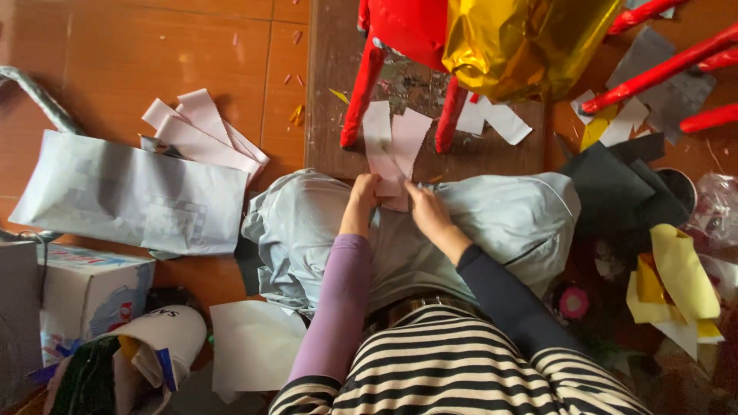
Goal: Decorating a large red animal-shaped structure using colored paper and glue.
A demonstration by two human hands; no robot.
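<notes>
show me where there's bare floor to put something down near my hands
Bare brown tiled floor lies upper left, above the grey paper bag and left of the wooden board. The right side is crowded with black paper sheets and yellow paper sheets. Both hands hold pink paper strips.

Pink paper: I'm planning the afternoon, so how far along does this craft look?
Done: the figure's red legs are covered. In hand: left hand and right hand work pink paper. Left, seemingly: loose pink strips lie unused on the floor.
</notes>
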